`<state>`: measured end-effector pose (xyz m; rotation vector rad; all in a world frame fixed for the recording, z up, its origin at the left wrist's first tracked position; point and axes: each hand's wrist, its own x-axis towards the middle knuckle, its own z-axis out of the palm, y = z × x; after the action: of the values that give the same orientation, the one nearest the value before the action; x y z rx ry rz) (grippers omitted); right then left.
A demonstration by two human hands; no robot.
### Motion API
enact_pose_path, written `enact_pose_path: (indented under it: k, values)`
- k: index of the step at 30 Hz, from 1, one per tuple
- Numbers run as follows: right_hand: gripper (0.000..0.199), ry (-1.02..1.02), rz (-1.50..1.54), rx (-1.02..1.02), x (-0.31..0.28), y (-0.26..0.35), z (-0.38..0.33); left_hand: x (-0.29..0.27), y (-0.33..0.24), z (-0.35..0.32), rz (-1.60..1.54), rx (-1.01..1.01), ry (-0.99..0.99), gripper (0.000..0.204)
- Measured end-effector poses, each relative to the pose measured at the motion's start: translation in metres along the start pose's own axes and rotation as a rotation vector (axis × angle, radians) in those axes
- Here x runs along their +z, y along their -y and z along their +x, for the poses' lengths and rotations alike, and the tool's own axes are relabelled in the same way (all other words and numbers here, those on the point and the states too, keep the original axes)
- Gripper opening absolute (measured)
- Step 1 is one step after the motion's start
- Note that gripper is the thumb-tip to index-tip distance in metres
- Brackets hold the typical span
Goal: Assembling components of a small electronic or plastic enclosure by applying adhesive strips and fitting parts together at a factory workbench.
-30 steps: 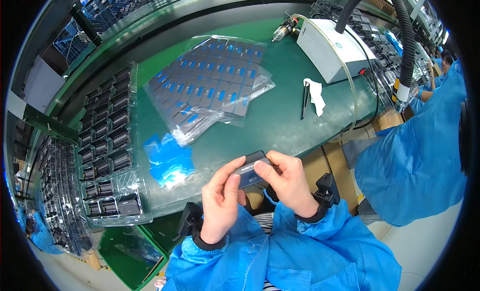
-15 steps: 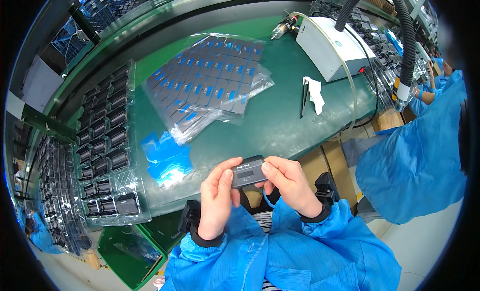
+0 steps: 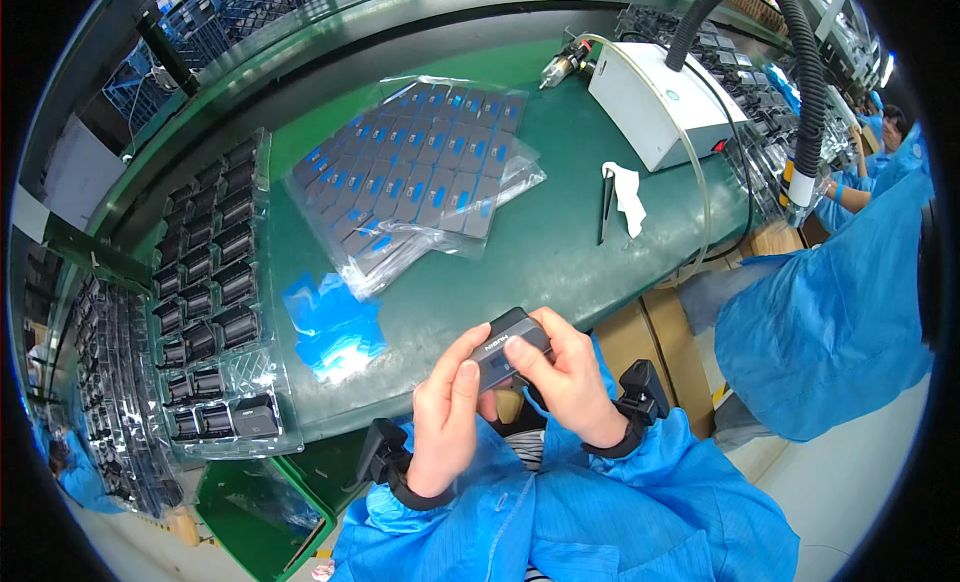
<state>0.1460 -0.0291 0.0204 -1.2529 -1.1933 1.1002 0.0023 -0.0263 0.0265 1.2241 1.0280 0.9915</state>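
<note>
A small dark grey box-shaped part (image 3: 508, 344) sits in both hands, just over the near edge of the green table (image 3: 560, 252). It is tilted, with its long side running from low on the left to high on the right. The left hand (image 3: 447, 419) holds it from below and from the left, with the thumb pressed on its top face. The right hand (image 3: 568, 374) wraps around its right end, with the thumb on top too. Both hands are closed on the part, so it is held tight between them. Each wrist wears a black band with a little black block on it.

Just left of the hands, a crinkly blue sheet (image 3: 332, 330) lies on the table. Further left is a clear plastic tray (image 3: 212, 302) full of dark parts in rows. Behind the hands, in the middle of the table, lie clear bags of flat grey pieces with blue tabs (image 3: 415, 177). To the right of those are black tweezers (image 3: 606, 204) beside a white cloth (image 3: 628, 194). A white box machine (image 3: 660, 104) stands at the back right, with a thick black hose (image 3: 800, 72) bending over it. Another person in a blue coat (image 3: 830, 302) sits close on the right.
</note>
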Motion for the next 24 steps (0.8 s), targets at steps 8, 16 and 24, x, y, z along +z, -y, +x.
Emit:
enact_pose_path:
  k: [8, 16, 24]
  values:
    - [0.029, 0.237, 0.372, 0.210, -0.032, -0.014, -0.010, -0.007, 0.014, 0.002, 0.084, -0.019, 0.104, 0.040]
    - [0.033, 0.235, 0.107, 0.127, -0.038, -0.008, -0.014, -0.001, 0.033, 0.001, 0.160, 0.055, 0.042, 0.041]
    - [0.034, 0.159, -0.081, 0.107, -0.031, -0.016, -0.009, -0.012, 0.033, 0.003, 0.125, -0.061, 0.109, 0.042]
